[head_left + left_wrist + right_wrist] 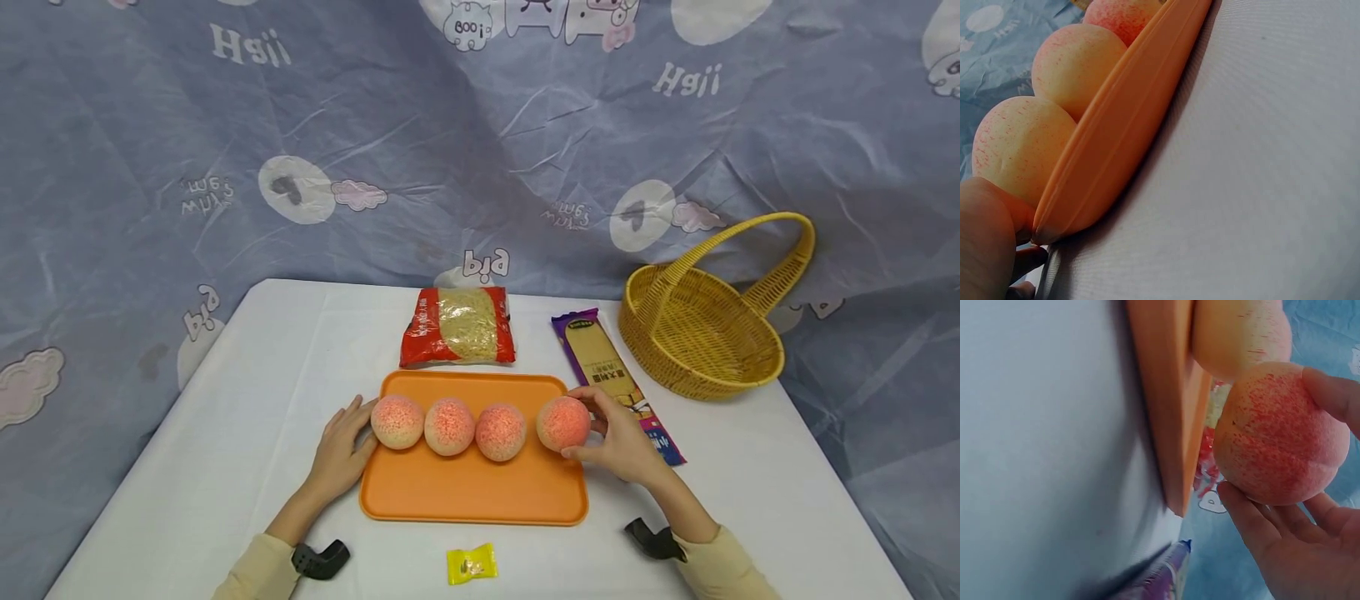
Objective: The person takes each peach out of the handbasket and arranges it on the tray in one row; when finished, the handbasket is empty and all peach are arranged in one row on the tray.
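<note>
right hand (617, 442) grips the rightmost peach (563, 423) over the orange tray (472, 498); left hand (341, 450) relaxed, resting on the tray's left rim.

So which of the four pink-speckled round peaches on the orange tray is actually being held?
The rightmost pink-speckled peach, gripped by the right hand at the orange tray's right edge.

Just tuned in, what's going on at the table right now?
A person sits at a white table with four peaches in a row on an orange tray. The right hand grips the rightmost peach at the tray's right edge. The left hand rests against the tray's left edge beside the leftmost peach. A yellow wicker basket, two noodle packets and a yellow candy lie around.
</note>
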Available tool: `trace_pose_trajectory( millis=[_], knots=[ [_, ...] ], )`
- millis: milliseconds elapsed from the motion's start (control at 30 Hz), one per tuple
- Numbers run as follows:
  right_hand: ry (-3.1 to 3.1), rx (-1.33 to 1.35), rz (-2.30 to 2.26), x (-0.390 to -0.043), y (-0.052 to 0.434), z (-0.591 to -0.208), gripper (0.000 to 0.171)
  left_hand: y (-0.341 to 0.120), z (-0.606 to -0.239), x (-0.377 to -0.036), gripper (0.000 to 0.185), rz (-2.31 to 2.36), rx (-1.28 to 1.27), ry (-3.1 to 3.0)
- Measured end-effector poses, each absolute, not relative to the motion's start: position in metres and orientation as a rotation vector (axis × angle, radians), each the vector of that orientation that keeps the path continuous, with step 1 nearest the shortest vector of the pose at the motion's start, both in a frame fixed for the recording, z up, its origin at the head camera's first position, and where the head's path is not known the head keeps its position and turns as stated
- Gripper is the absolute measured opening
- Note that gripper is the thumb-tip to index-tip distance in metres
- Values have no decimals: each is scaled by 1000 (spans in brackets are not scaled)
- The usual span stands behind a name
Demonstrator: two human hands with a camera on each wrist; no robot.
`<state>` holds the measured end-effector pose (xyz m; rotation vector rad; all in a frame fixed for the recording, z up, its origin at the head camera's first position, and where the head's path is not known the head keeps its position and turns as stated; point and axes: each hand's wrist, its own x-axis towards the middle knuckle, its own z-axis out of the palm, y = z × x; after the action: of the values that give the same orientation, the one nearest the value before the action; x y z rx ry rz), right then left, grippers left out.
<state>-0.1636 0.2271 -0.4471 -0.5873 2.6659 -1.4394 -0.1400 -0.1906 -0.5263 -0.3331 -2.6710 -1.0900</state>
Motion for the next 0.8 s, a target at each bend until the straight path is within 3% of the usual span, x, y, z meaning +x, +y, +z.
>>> trace_pose_trajectory(
  millis=[800],
  knots=[
    [2653, -688, -1304, -169, 219, -461, 72, -190, -528, -140, 48, -1084, -343, -2641]
  ],
)
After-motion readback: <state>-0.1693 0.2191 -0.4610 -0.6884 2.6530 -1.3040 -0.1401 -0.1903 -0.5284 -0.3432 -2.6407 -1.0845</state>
